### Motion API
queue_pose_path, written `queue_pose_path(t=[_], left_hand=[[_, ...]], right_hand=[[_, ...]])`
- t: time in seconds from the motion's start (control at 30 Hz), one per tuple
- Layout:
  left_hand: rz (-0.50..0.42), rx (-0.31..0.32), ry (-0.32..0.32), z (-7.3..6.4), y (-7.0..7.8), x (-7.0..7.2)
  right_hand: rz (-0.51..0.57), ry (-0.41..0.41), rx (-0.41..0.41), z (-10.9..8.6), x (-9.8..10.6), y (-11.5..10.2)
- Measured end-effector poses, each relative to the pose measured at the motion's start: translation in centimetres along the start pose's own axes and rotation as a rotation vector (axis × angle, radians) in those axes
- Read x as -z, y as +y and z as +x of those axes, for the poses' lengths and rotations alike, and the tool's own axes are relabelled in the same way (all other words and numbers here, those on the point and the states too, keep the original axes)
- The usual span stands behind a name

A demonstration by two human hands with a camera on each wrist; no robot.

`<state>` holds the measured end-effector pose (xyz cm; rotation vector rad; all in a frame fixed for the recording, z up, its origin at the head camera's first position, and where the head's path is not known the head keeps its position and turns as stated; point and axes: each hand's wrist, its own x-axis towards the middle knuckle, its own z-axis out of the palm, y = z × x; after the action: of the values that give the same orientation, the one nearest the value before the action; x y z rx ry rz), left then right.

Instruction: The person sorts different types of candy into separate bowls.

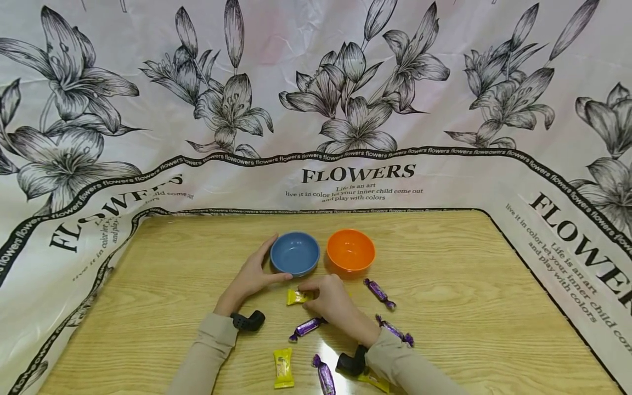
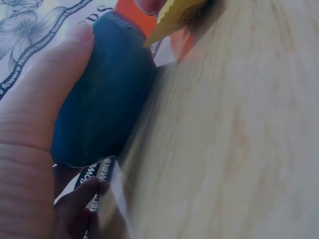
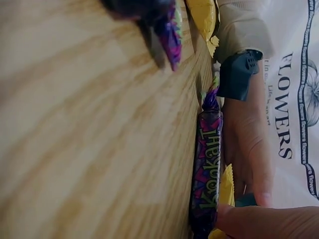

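My left hand (image 1: 253,276) grips a blue bowl (image 1: 295,254) from its left side, thumb along the near edge. In the left wrist view the thumb lies against the wall of the bowl (image 2: 102,94). Just in front of the bowl, my right hand (image 1: 338,307) pinches a yellow wrapped candy (image 1: 294,297). That candy (image 2: 182,17) overlaps the bowl's near edge in the left wrist view. Below the right hand's fingers lies a purple wrapped candy (image 1: 306,329), its lettered wrapper (image 3: 207,164) large in the right wrist view.
An orange bowl (image 1: 350,251) stands right of the blue one. Purple candies (image 1: 380,294), (image 1: 324,375) and another purple candy (image 1: 395,331) lie around the right arm. A yellow candy (image 1: 283,367) lies at the front, and one more yellow candy (image 1: 373,381) shows partly under the right sleeve.
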<state>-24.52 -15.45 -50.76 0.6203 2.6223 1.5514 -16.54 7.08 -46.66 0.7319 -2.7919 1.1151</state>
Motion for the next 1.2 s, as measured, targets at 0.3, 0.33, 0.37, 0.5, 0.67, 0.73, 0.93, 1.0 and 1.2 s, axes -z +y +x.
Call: queue_pose_path(t=[0.3,0.33,0.37,0.5,0.67,0.73,0.93,1.0,1.2], left_hand=[[-0.002,-0.003,-0.001,0.1,-0.2,0.1],[-0.002,-0.005,0.002,0.1,-0.2,0.1],[-0.003,-0.008,0.002,0.1,-0.2,0.1],[-0.022,-0.019,0.003,0.1,-0.3,0.1],[-0.035,-0.037,-0.01,0.0,-0.2,0.1],[-0.026,-0.053,-0.009,0.0,-0.1,0.2],[-0.019,-0.054,-0.013,0.0,0.0,0.4],[-0.029,-0.035,-0.018,-0.1,-0.1,0.4],[-0.051,-0.005,-0.025,-0.3,-0.2,0.3]], right_hand=[[-0.012,0.003,-0.015,0.3,0.3,-0.2],[-0.017,0.007,-0.018,0.4,0.4,-0.3],[-0.018,0.012,-0.017,0.4,0.5,-0.4],[-0.014,0.029,0.013,0.6,1.0,-1.2],[-0.005,0.043,0.059,1.0,2.3,-2.6],[0.002,0.042,0.055,1.3,3.0,-3.2],[0.005,0.039,0.007,3.0,4.9,-4.4],[0.002,0.035,-0.004,3.8,5.2,-4.3],[0.018,0.03,-0.028,6.1,4.9,-3.2]])
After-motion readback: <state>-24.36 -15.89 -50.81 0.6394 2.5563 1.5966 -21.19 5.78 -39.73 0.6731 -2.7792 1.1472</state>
